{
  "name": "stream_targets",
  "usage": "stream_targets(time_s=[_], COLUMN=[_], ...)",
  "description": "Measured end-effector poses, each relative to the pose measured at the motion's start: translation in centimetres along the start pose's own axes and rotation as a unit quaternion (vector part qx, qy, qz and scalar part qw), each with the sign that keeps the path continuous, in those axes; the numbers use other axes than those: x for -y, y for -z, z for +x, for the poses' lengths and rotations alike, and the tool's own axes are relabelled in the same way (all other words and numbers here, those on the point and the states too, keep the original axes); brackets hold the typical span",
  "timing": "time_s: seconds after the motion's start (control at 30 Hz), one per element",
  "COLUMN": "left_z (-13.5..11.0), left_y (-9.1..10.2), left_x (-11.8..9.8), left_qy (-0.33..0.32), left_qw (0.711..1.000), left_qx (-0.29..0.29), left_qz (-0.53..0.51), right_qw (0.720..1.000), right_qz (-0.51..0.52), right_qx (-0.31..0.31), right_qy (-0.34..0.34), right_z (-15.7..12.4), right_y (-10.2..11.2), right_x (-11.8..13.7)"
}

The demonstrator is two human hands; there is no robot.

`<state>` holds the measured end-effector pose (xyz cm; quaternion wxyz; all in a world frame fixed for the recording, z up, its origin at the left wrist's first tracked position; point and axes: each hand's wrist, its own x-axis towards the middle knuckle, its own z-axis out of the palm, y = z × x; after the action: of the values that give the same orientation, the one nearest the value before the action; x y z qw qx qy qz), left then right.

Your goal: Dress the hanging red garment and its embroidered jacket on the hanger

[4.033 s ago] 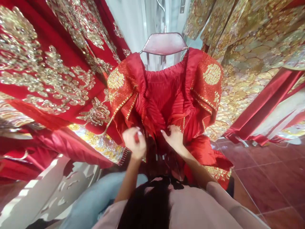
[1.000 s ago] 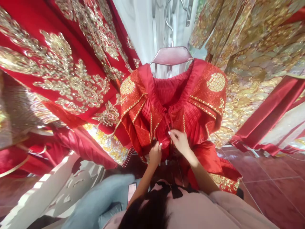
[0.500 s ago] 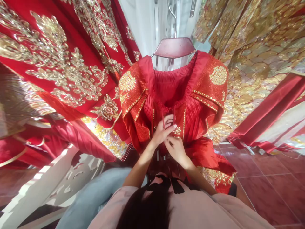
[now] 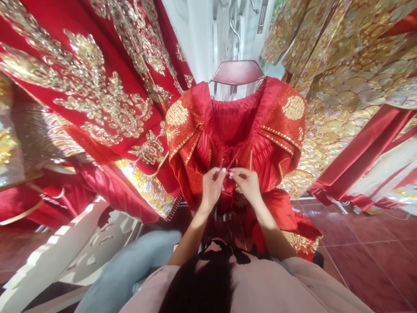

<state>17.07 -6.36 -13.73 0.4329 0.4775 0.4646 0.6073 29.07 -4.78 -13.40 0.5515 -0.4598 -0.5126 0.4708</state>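
**Thin red fabric cords [image 4: 233,160] pinched at the neckline of a gold-trimmed red garment [image 4: 234,128]**

Garment: facing the person, upright on a flat, reddish-brown hanger [image 4: 238,72] with a curved metal hook [image 4: 233,26]. Gathered neckline; pleated front; a round gold emblem on each shoulder.

Left hand [image 4: 212,187]: grip closed at the fingertips, pinching at the cords, just below the neckline. Right hand [image 4: 246,184]: thumb and forefinger pressed together on the cords, just beside the left fingertips. Which strand lies in which hand: cannot tell.

Surroundings: red cloth with silver-gold beadwork [image 4: 110,104] on the left; gold, scale-patterned fabric [image 4: 345,87] on the right. Lower left, a white cut-out panel [image 4: 78,248] near a leg in pale blue trousers [image 4: 130,261]. Dark red tiled floor [image 4: 374,265], lower right.
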Motion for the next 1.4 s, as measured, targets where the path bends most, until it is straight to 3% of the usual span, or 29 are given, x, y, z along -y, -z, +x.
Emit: stream_targets(time_s=[0.07, 0.2, 0.33, 0.67, 0.83, 0.93, 1.03, 1.17, 1.27, 1.33, 1.4], left_z=[-0.3, -0.4, -0.5, -0.7, -0.6, 0.2, 2.5, 6.9, 8.5, 8.3, 7.5], left_y=[-0.2, -0.6, -0.4, 0.7, 0.7, 0.9, 2.1, 5.5, 7.6, 8.1, 8.0], left_x=[0.3, 0.3, -0.1, -1.2, -2.0, -3.2, -5.6, -9.8, -12.6, -13.7, -14.3], left_qy=[-0.012, -0.011, -0.01, -0.021, -0.067, -0.118, -0.152, -0.203, -0.182, -0.129, -0.09], left_qw=[0.999, 0.998, 0.998, 0.995, 0.993, 0.99, 0.987, 0.976, 0.968, 0.969, 0.969], left_qx=[-0.03, -0.043, 0.0, 0.076, 0.091, 0.078, 0.056, -0.03, -0.101, -0.082, -0.019], left_qz=[0.001, -0.038, -0.055, -0.063, -0.015, 0.025, 0.013, -0.068, -0.14, -0.194, -0.229], right_qw=[0.996, 0.959, 0.949, 0.984, 0.99, 0.985, 0.962, 0.953, 0.954, 0.949, 0.942], right_qz=[0.081, 0.251, 0.3, 0.168, 0.071, -0.034, -0.097, -0.01, 0.073, 0.147, 0.228], right_qx=[-0.002, 0.071, 0.053, -0.052, -0.074, -0.072, -0.121, -0.168, -0.17, -0.15, -0.09], right_qy=[-0.036, -0.106, -0.077, 0.025, 0.097, 0.151, 0.223, 0.251, 0.237, 0.234, 0.23], right_z=[0.3, -0.4, -1.5, -2.0, -2.9, -2.0, 1.0, 6.0, 7.9, 8.2, 8.4], right_y=[-0.8, -2.4, -3.2, -2.6, -2.8, -1.4, 2.3, 8.2, 10.2, 10.2, 9.6], right_x=[0.7, 2.1, 2.4, 1.5, 1.1, 1.6, 3.2, 5.8, 6.9, 7.2, 7.6])
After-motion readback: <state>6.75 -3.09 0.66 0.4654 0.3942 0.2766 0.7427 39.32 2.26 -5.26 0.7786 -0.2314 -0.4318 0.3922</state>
